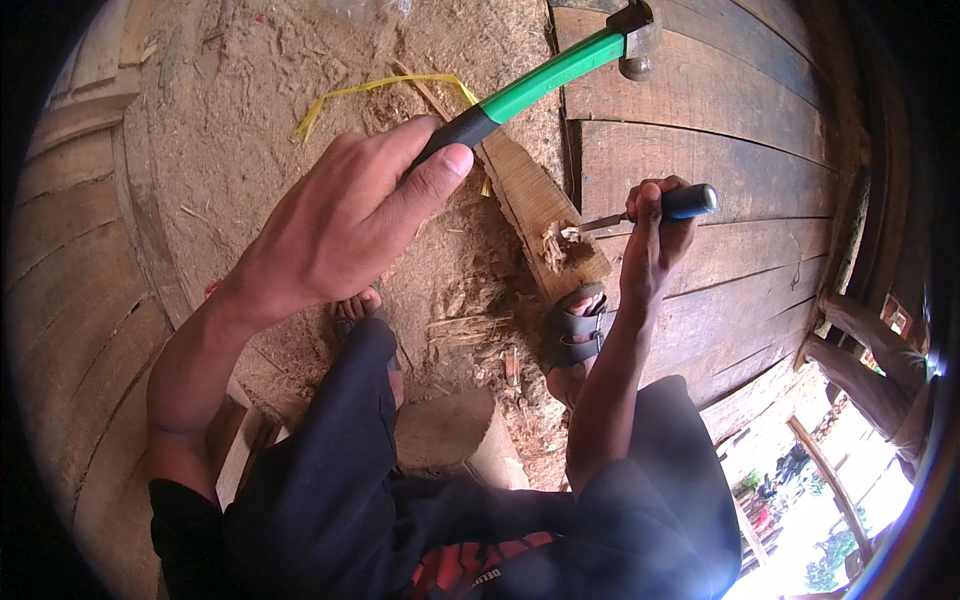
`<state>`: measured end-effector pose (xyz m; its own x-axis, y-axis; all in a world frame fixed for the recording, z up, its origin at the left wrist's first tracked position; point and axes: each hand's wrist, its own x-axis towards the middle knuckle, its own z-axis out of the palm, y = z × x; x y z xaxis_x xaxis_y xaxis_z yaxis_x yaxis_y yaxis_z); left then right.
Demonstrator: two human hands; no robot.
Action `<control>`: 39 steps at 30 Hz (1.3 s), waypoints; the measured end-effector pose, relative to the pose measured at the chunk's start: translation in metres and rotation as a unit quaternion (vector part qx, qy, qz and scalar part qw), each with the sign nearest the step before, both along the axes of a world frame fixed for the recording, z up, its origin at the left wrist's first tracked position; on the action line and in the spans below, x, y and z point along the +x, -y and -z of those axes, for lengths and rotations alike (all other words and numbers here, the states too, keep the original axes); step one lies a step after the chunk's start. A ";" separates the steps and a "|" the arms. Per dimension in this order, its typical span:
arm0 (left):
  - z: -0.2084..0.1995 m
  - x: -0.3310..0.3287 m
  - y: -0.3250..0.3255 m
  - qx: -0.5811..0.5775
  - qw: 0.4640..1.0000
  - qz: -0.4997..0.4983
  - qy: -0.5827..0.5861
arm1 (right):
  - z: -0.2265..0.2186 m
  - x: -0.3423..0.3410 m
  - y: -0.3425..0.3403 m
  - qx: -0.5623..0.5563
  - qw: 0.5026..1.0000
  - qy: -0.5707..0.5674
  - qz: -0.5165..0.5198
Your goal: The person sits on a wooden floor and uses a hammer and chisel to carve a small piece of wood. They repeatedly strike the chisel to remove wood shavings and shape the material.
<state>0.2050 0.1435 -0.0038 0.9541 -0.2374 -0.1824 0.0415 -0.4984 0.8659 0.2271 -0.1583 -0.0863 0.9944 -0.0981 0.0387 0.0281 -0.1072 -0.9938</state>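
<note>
My left hand (365, 205) is closed round the black grip of a claw hammer (555, 75) with a green handle. The hammer's steel head is up at the far right, in the air over the plank wall's edge. In my right hand (655, 225) is a chisel (690, 202) with a dark blue handle, held tilted. Its blade points left and its tip meets a wooden beam (535, 190). Around the tip, curled wood chips (560, 245) lie on a rough cut in the beam's near end. My sandalled right foot (580, 325) is against that end.
A yellow strap (390, 85) lies on the sawdust-covered ground (250, 100) beyond my left hand. Plank walls (700, 170) stand right and left (75, 230). A cut log (450, 430) lies between my legs. Another person's legs (870, 350) show at the right rim.
</note>
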 end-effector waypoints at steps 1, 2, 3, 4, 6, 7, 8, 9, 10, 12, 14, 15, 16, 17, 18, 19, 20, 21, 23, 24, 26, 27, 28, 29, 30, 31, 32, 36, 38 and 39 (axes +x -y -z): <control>0.001 0.000 -0.001 -0.003 1.000 -0.001 -0.001 | 0.000 0.000 -0.001 -0.006 1.000 -0.003 0.002; 0.000 0.000 -0.001 -0.003 1.000 0.000 -0.009 | 0.000 0.000 -0.001 -0.013 1.000 -0.006 0.004; -0.001 0.001 -0.002 -0.004 1.000 0.001 -0.018 | 0.001 0.000 -0.003 -0.025 1.000 -0.007 0.000; -0.006 0.004 -0.003 -0.004 0.999 0.006 -0.034 | 0.001 0.000 -0.003 -0.038 0.999 -0.008 -0.002; -0.017 0.010 -0.003 -0.012 0.998 0.018 -0.051 | -0.001 -0.001 -0.005 -0.079 0.996 -0.030 -0.007; -0.025 0.013 -0.003 -0.020 0.998 0.025 -0.051 | 0.000 -0.001 -0.006 -0.093 0.995 -0.033 -0.006; -0.030 0.014 -0.001 -0.028 0.998 0.031 -0.051 | 0.001 -0.002 -0.007 -0.108 0.993 -0.037 -0.004; -0.030 0.013 0.002 -0.042 0.998 0.041 -0.030 | 0.002 -0.003 -0.008 -0.122 0.992 -0.040 -0.003; -0.032 0.011 0.002 -0.051 0.997 0.048 -0.008 | 0.000 -0.003 -0.011 -0.124 0.991 -0.047 -0.003; -0.036 0.005 0.006 -0.067 0.995 0.076 -0.014 | 0.002 -0.003 -0.015 -0.117 0.992 -0.048 -0.002; -0.036 0.008 0.011 -0.002 0.991 0.123 -0.043 | 0.002 -0.004 -0.013 -0.132 0.990 -0.044 0.003; -0.035 0.010 0.012 0.031 0.987 0.146 -0.057 | 0.003 -0.004 -0.011 -0.144 0.989 -0.039 0.004; -0.032 0.010 0.014 0.068 0.985 0.155 0.026 | 0.004 -0.004 -0.011 -0.152 0.988 -0.034 0.003; -0.035 0.009 0.013 0.039 0.990 0.138 0.007 | 0.005 -0.004 -0.012 -0.136 0.990 -0.030 0.006; -0.045 0.008 0.012 0.010 0.993 0.121 -0.011 | 0.007 -0.004 -0.013 -0.120 0.992 -0.026 0.008; -0.048 0.007 0.013 -0.023 0.994 0.104 -0.028 | 0.007 -0.004 -0.013 -0.107 0.994 -0.022 0.011; -0.048 0.006 0.014 -0.036 0.993 0.102 -0.036 | 0.005 -0.004 -0.014 -0.127 0.991 -0.028 0.012; -0.047 0.006 0.016 -0.050 0.993 0.100 -0.043 | 0.002 -0.004 -0.015 -0.147 0.988 -0.035 0.014; -0.045 0.004 0.017 -0.021 0.994 0.110 -0.010 | -0.001 -0.002 -0.016 -0.138 0.990 -0.040 0.013; -0.039 0.002 0.017 0.021 0.992 0.123 0.029 | 0.000 -0.002 -0.015 -0.110 0.993 -0.041 0.012; -0.046 0.013 0.014 0.049 0.984 0.161 -0.057 | 0.007 0.001 -0.011 -0.062 0.998 -0.029 0.008; -0.051 0.014 0.015 0.020 0.990 0.134 -0.031 | 0.008 0.002 -0.009 -0.089 0.996 -0.028 0.003; -0.052 0.011 0.016 -0.011 0.994 0.107 -0.009 | 0.004 0.003 -0.010 -0.118 0.993 -0.031 -0.002; -0.052 0.010 0.017 -0.043 0.996 0.081 0.013 | 0.002 0.002 -0.011 -0.147 0.989 -0.034 -0.006; -0.048 0.008 0.019 -0.033 0.993 0.110 -0.024 | 0.005 -0.001 -0.009 -0.159 0.987 -0.033 -0.006; -0.045 0.007 0.021 -0.021 0.989 0.138 -0.056 | 0.006 0.000 -0.007 -0.171 0.985 -0.028 -0.006; -0.042 0.007 0.023 -0.010 0.982 0.165 -0.088 | 0.007 0.001 -0.006 -0.182 0.983 -0.022 -0.006; -0.043 0.006 0.030 0.011 0.987 0.160 0.020 | 0.006 0.001 -0.014 -0.045 0.999 -0.013 -0.013; -0.040 0.004 0.032 -0.088 0.990 0.100 0.043 | -0.006 -0.001 -0.019 -0.128 0.991 -0.040 0.010; -0.037 0.002 0.032 -0.060 0.992 0.112 0.014 | 0.001 -0.003 -0.017 -0.078 0.996 -0.032 0.009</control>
